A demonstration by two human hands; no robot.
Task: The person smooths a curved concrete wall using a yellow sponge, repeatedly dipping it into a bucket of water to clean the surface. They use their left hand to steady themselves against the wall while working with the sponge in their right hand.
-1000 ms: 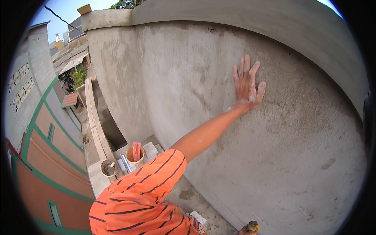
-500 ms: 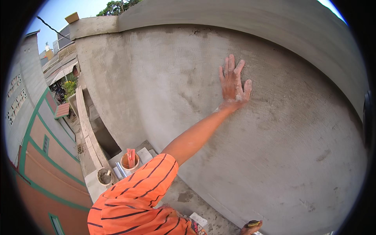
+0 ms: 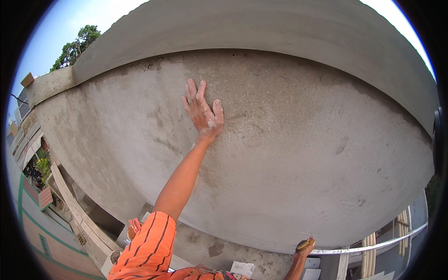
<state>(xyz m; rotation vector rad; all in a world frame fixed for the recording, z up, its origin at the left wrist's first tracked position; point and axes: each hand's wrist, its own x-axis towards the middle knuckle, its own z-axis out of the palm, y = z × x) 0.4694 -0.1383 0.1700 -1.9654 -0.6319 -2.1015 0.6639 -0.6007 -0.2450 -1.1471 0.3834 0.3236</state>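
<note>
My left hand (image 3: 204, 114) lies against the grey plastered wall (image 3: 280, 154), fingers spread and nothing in it. Pale plaster dust coats its skin, mostly round the thumb and wrist. At the lower right, my right hand (image 3: 305, 248) is closed round a small yellow-and-black object (image 3: 303, 243), close to the wall's bottom edge. Its exact kind is too small to make out. A long silvery bar (image 3: 373, 247) runs rightward from beside that hand; whether the hand touches it cannot be told.
A thick concrete ledge (image 3: 242, 28) overhangs the wall's top. By my left sleeve stands a bucket (image 3: 132, 232) with red tools (image 3: 134, 226). Long planks (image 3: 77, 205) border a drop on the left. A pale block (image 3: 242, 268) lies on the stained floor (image 3: 205, 240).
The view has swung rightward, bringing the silvery bar and the wall's right end into sight. My left hand stays spread on the wall; more of my right hand and forearm shows.
</note>
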